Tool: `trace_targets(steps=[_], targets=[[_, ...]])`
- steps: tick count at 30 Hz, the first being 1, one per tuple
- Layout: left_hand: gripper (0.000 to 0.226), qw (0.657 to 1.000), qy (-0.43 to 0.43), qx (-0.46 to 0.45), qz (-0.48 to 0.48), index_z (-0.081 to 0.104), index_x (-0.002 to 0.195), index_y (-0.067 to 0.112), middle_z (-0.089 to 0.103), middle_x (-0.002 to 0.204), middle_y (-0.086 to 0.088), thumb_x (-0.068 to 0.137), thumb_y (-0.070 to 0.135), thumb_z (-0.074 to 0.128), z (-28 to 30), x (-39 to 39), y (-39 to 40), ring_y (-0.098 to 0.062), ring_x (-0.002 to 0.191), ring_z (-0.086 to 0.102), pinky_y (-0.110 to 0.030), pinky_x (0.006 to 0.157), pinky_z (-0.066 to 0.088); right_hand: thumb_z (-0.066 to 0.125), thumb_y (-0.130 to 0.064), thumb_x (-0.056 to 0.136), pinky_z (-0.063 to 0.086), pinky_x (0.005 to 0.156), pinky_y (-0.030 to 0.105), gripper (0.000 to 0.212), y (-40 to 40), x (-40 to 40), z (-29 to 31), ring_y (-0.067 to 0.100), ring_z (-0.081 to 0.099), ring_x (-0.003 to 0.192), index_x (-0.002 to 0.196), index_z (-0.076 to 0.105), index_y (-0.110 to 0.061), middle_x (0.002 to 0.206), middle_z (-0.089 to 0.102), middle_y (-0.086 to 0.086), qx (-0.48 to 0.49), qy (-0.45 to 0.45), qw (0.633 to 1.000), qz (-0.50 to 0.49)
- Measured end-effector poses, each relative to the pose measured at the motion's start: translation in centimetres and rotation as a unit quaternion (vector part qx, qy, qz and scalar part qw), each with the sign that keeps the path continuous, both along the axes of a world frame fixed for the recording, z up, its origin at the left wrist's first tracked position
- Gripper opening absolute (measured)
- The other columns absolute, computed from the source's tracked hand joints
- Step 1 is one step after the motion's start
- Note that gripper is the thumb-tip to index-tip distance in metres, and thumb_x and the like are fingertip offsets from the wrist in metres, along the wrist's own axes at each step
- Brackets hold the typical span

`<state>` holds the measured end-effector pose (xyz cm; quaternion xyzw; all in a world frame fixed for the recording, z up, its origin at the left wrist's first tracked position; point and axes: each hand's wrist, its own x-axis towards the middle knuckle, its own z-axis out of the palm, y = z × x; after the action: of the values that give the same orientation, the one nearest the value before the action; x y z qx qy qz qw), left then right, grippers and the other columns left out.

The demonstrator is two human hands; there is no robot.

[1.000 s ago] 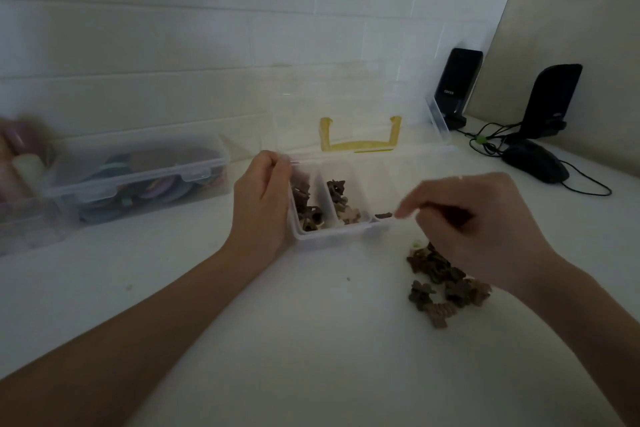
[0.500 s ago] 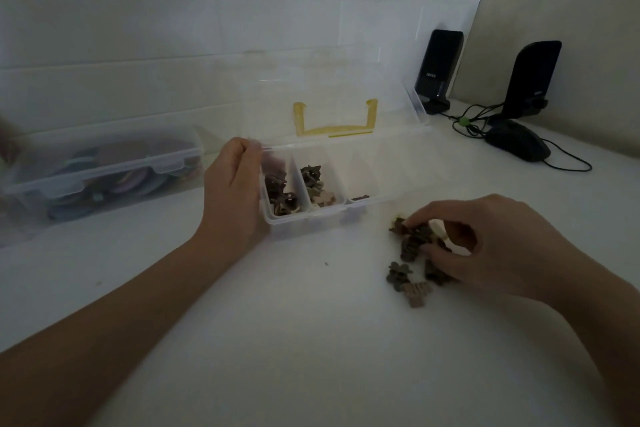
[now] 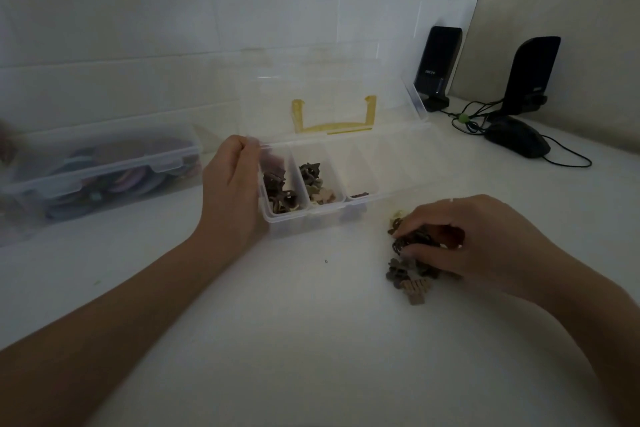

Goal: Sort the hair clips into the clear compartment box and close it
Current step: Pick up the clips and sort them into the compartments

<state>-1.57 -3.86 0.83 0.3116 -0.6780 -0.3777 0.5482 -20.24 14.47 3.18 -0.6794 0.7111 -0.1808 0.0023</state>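
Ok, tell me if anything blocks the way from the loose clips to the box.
Nothing visible does. The clips lie on bare table under the right hand, the box stands just beyond with its lid up, and the left hand holds its far side.

The right hand [image 3: 485,239] has dropped from the box [image 3: 311,215] onto the loose clips [image 3: 410,274].

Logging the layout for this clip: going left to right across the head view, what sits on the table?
Closed clear box → left hand → open compartment box → loose hair clips → right hand → black mouse.
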Motion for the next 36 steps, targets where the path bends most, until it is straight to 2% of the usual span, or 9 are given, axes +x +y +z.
trace_targets(steps=[4,9,12,14,20,22,26,30,36], targets=[[0.027,1.0,0.0,-0.007,0.001,0.052,0.077,0.016,0.063,0.072,0.011,0.1,0.011,0.038,0.2,0.0,0.4,0.006,0.067,0.056,-0.008,0.066,0.041,0.069,-0.05,0.062,0.037,0.057,0.007,0.026,0.0,0.5,0.6,0.002,0.055,0.069,0.081,0.072,-0.032,0.081,0.063,-0.015,-0.065,-0.116,0.99,0.048],[0.023,1.0,-0.002,-0.003,-0.011,0.053,0.079,0.02,0.069,0.082,-0.004,0.096,0.024,0.038,0.1,0.2,0.3,-0.027,0.084,0.063,-0.042,0.08,0.05,0.068,-0.041,0.058,0.038,0.053,0.003,0.029,0.0,1.2,0.8,0.001,0.065,0.071,0.083,0.071,-0.025,0.09,0.072,-0.019,-0.086,-0.239,0.966,0.055],[0.023,1.0,-0.002,0.0,-0.019,0.054,0.081,0.018,0.07,0.085,-0.009,0.091,0.031,0.038,0.2,0.3,0.4,-0.034,0.089,0.063,-0.057,0.081,0.051,0.07,-0.036,0.062,0.038,0.051,0.004,0.022,-0.1,1.5,0.5,0.003,0.066,0.071,0.08,0.065,-0.025,0.082,0.072,-0.014,-0.077,-0.254,0.962,0.071],[0.022,1.0,0.0,0.006,-0.026,0.054,0.079,0.02,0.07,0.083,-0.007,0.09,0.031,0.039,0.3,0.3,0.5,-0.031,0.086,0.064,-0.053,0.081,0.053,0.072,-0.034,0.063,0.039,0.05,0.007,0.021,-0.1,1.6,0.4,0.007,0.065,0.069,0.078,0.06,-0.027,0.081,0.07,-0.012,-0.073,-0.255,0.961,0.074],[0.028,1.0,-0.009,-0.019,-0.012,0.05,0.073,0.023,0.064,0.069,0.013,0.098,0.016,0.039,0.4,0.2,0.7,0.006,0.064,0.054,-0.012,0.065,0.042,0.077,-0.035,0.061,0.04,0.056,0.006,0.03,-0.3,1.5,0.3,0.01,0.059,0.076,0.086,0.063,-0.03,0.09,0.064,-0.012,-0.091,-0.208,0.973,0.053],[0.027,1.0,-0.008,-0.017,-0.012,0.05,0.074,0.023,0.064,0.074,0.009,0.098,0.017,0.039,0.3,0.2,0.7,0.002,0.068,0.057,-0.018,0.068,0.047,0.076,-0.038,0.06,0.04,0.058,0.006,0.03,-0.4,1.5,0.3,0.008,0.058,0.079,0.086,0.064,-0.032,0.094,0.062,-0.015,-0.089,-0.197,0.975,0.048],[0.021,1.0,-0.004,-0.006,-0.012,0.053,0.076,0.025,0.068,0.079,0.001,0.093,0.028,0.04,0.3,0.2,0.6,-0.027,0.081,0.063,-0.05,0.077,0.051,0.08,-0.03,0.062,0.039,0.064,0.003,0.026,-0.5,1.4,0.2,-0.003,0.057,0.083,0.085,0.068,-0.028,0.085,0.063,-0.015,-0.096,-0.173,0.979,0.048],[0.023,1.0,-0.013,-0.013,-0.006,0.052,0.077,0.023,0.067,0.078,0.006,0.095,0.023,0.038,0.3,0.3,0.7,-0.018,0.078,0.061,-0.049,0.079,0.05,0.067,-0.048,0.059,0.04,0.066,0.005,0.032,-0.5,1.4,0.2,0.003,0.059,0.084,0.086,0.069,-0.032,0.086,0.063,-0.014,-0.097,-0.168,0.98,0.049],[0.024,1.0,-0.016,-0.009,-0.003,0.052,0.075,0.025,0.068,0.076,0.011,0.095,0.022,0.039,0.2,0.3,0.6,-0.011,0.077,0.062,-0.041,0.076,0.05,0.076,-0.039,0.06,0.04,0.063,0.006,0.036,-0.5,1.5,0.1,0.007,0.057,0.079,0.095,0.068,-0.038,0.082,0.062,-0.012,-0.097,-0.174,0.979,0.035]])
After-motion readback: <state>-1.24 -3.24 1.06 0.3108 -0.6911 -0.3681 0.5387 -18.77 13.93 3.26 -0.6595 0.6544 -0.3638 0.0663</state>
